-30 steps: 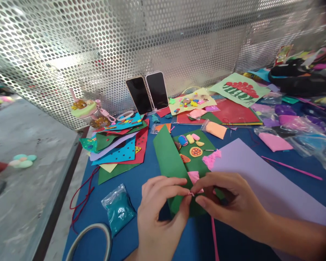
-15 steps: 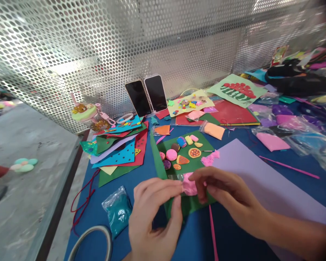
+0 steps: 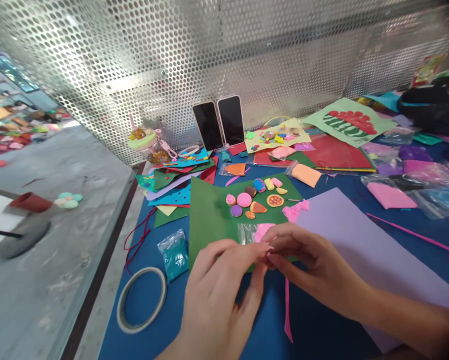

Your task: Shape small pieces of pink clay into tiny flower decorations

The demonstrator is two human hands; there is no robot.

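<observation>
Just above the front of a folded green paper sheet [image 3: 209, 220], my left hand [image 3: 224, 285] and my right hand [image 3: 310, 265] meet at the fingertips. Both are closed in a pinch around a tiny bit of pink clay [image 3: 270, 247], mostly hidden by the fingers. Behind them a clear bag with pink clay [image 3: 262, 231] lies on the green sheet, partly covered by my right hand. Farther back on the sheet sit several small clay foods, among them a pizza [image 3: 275, 200], a pink round [image 3: 244, 200] and an orange wedge [image 3: 258, 207]. Crumpled pink clay [image 3: 296, 210] lies at the sheet's right edge.
A purple sheet [image 3: 344, 225] lies under my right forearm. At left are a tape roll [image 3: 121, 305], a bag of teal clay [image 3: 175, 257] and stacked papers [image 3: 175, 195]. Two phones [image 3: 231, 121] lean against the perforated metal panel [image 3: 179, 60]. A pink strip [image 3: 287, 312] lies in front.
My fingertips have come together, with my right hand drawn back from the bag of pink clay. The green sheet's left flap now lies opened out. The camera view has shifted left.
</observation>
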